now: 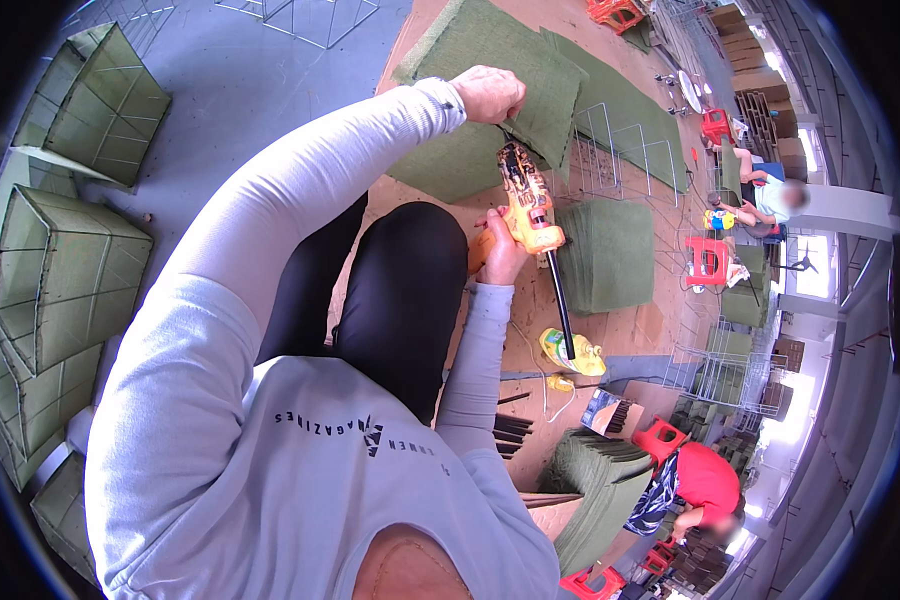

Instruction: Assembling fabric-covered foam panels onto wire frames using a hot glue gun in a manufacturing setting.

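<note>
My right hand (pixel 501 252) is wrapped round the handle of an orange and yellow hot glue gun (pixel 538 215). A long black glue stick (pixel 559 300) sticks out of its rear end. The dark, stained nozzle end points away from me, close to the near edge of a green fibrous sheet (pixel 515 65). Over that edge my left hand (pixel 490 95) is closed, its fingers curled down at the sheet near the nozzle; the fingertips are hidden. Other green sheets lie under and beyond this one.
A stack of green sheets (pixel 610 255) and a wire frame (pixel 600 150) are to the right. Nearer stands a yellow container (pixel 570 353). Finished-looking green boxes (pixel 75 270) line the left. Two people work at the right, one in a red shirt (pixel 708 483).
</note>
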`<action>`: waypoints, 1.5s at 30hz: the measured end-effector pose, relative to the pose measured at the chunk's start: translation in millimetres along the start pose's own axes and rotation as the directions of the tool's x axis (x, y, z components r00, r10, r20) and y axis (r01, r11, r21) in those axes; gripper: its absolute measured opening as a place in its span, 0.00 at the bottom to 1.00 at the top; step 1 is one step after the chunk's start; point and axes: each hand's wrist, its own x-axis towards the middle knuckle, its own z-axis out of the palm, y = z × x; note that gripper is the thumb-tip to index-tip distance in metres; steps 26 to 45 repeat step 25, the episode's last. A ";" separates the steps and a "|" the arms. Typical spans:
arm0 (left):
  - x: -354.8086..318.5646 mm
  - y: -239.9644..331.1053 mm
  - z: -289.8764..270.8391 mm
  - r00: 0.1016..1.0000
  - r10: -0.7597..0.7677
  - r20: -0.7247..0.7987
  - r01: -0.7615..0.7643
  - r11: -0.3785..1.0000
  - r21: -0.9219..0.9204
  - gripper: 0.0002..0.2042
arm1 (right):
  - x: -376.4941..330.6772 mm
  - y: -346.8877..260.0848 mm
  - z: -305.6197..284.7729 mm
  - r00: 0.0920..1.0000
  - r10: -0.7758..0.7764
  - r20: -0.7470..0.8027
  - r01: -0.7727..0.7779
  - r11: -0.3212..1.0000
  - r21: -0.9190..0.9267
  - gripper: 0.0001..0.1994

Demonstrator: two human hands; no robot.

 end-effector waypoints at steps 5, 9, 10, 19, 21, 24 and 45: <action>-0.3 2.1 -6.3 1.000 -0.011 0.023 0.011 1.000 -0.001 0.06 | 0.7 2.0 -2.4 0.999 0.015 0.028 -0.014 1.000 -0.015 0.11; -6.1 -7.9 -10.4 0.999 -0.012 0.050 0.012 1.000 0.004 0.07 | -3.9 1.3 0.9 0.996 0.092 0.019 -0.092 0.994 0.050 0.10; -6.8 -5.8 -10.3 0.997 -0.015 0.081 0.014 1.000 0.013 0.07 | -6.6 -1.2 -2.1 0.992 0.128 0.006 -0.128 0.987 0.101 0.10; -16.3 -20.2 -9.7 0.977 0.186 0.103 -0.195 0.978 0.080 0.06 | -11.0 34.9 -88.4 0.992 0.061 0.110 -0.090 0.956 0.279 0.12; -19.6 -25.7 -7.9 0.977 0.180 0.117 -0.199 0.963 0.179 0.04 | -8.6 59.1 -110.1 0.986 0.142 0.087 -0.164 0.908 0.385 0.16; -26.3 -21.7 -7.0 0.947 0.315 0.069 -0.322 0.934 0.158 0.03 | -8.9 91.3 -147.9 0.969 0.246 0.012 -0.231 0.893 0.386 0.18; -26.7 -22.3 -7.1 0.936 0.344 0.073 -0.352 0.913 0.206 0.04 | -7.2 103.1 -154.9 0.954 0.297 -0.038 -0.258 0.880 0.398 0.21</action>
